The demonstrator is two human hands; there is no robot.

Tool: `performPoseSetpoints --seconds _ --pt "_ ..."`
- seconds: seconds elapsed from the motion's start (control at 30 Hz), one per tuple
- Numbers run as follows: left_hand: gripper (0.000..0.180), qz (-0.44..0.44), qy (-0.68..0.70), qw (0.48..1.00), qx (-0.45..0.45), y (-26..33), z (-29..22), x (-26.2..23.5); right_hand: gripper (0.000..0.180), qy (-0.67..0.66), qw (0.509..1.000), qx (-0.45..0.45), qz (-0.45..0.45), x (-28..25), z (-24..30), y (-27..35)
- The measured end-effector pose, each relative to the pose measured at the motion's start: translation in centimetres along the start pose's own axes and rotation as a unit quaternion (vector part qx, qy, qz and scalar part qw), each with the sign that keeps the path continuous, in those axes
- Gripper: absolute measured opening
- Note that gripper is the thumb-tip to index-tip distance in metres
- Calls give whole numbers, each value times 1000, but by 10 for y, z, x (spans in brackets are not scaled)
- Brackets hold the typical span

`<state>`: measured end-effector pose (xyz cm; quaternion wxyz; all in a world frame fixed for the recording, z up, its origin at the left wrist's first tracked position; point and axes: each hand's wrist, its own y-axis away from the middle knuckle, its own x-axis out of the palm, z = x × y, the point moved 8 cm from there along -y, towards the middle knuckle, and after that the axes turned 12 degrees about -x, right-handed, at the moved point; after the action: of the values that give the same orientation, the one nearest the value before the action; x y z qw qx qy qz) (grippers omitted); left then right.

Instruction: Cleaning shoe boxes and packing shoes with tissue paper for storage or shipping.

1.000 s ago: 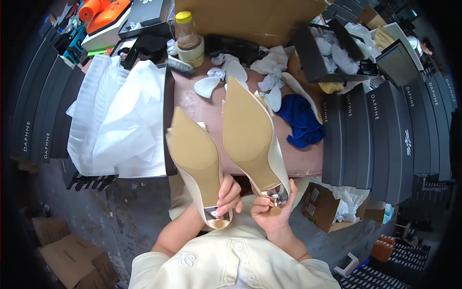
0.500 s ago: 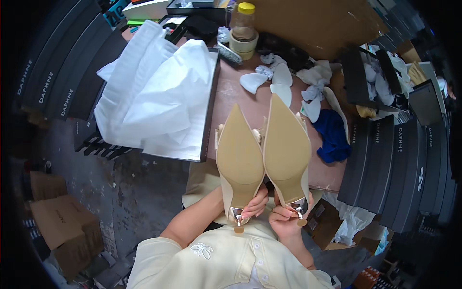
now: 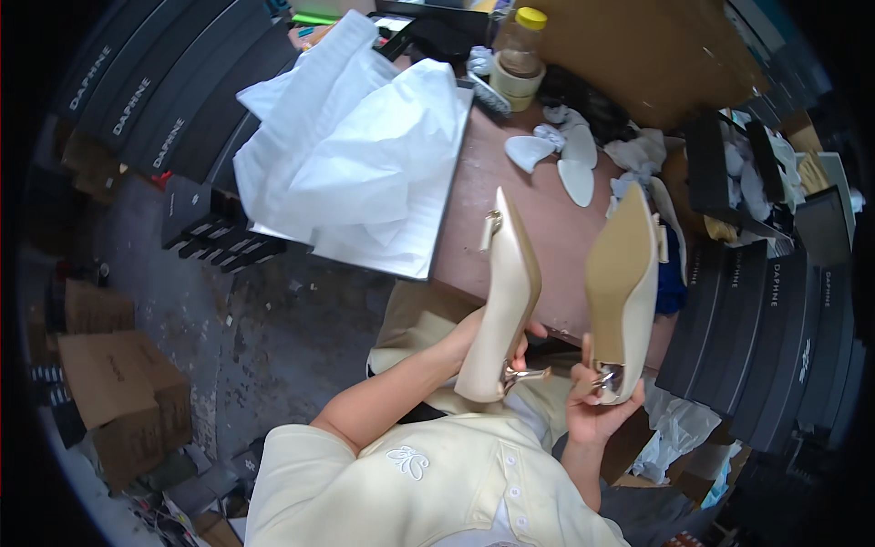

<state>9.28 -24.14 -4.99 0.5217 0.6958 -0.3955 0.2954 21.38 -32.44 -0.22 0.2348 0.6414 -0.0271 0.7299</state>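
Head: shoes (image 3: 620, 283) approx. parallel, toes (image 3: 507, 219) fwd

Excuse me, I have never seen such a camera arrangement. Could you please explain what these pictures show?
There is no machine: a person works with two bare hands. Every picture comes from a wide fisheye camera worn on the head, looking down, so straight edges look bent. The left hand holds a cream pointed-toe heeled shoe, turned sideways; the right hand holds a similar shoe, its sole facing the camera. The pinkish table bears white pads, blue cloth and a yellow-lidded jar.
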Motion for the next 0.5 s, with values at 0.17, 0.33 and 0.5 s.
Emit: performPoseSetpoints --seconds 0.17,0.33,0.5 --pt "28 -120 -17 991 60 19 -9 -14 67 130 989 -69 18 -10 30 -4" --pt "44 -177 -105 943 260 39 -25 -18 70 611 710 -344 63 24 54 17" --pt "52 -153 -152 914 345 56 -37 8 68 753 368 -493 232 55 29 41"
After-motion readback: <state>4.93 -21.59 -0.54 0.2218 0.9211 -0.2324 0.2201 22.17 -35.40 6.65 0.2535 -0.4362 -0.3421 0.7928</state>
